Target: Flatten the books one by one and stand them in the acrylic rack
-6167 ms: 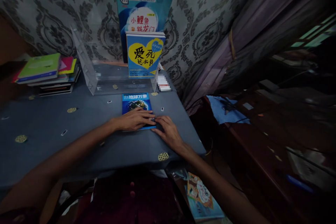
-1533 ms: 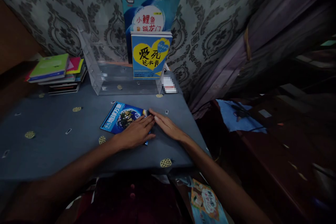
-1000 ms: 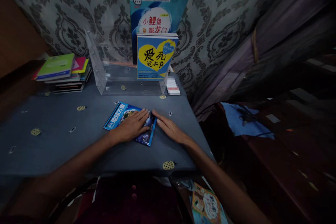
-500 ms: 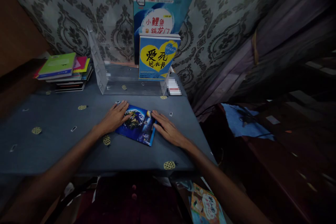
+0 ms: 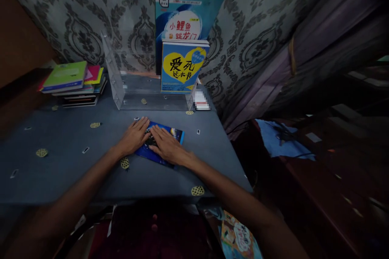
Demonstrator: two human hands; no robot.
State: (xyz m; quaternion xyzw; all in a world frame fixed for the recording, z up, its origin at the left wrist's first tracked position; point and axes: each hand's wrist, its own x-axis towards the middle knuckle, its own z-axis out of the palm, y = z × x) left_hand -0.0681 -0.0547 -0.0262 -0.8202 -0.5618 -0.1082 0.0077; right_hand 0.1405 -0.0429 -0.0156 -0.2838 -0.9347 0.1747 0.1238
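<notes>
A dark blue book (image 5: 152, 154) with a picture of the Earth on its cover lies slightly turned on the grey-blue tablecloth (image 5: 69, 178). My left hand (image 5: 135, 135) rests flat at its left edge, fingers stretched out. Across the middle of the cover lies my right hand (image 5: 167, 144), also flat, its fingertips close to the left hand and hiding much of the picture. Neither hand grips the book. Just beyond it stands a clear acrylic rack (image 5: 114, 75), with a blue book bearing a yellow heart (image 5: 184, 66) upright at its right end.
Taller blue-green picture books (image 5: 188, 12) stand behind the heart book. A stack of books (image 5: 68, 75) sits at the table's back left. A phone-like object (image 5: 202, 100), partly blurred out, lies beside the rack. Below the table's front edge is another book (image 5: 238, 234).
My right hand has slid left from the book's right edge onto the middle of its cover. My left hand and the book have stayed in place.
</notes>
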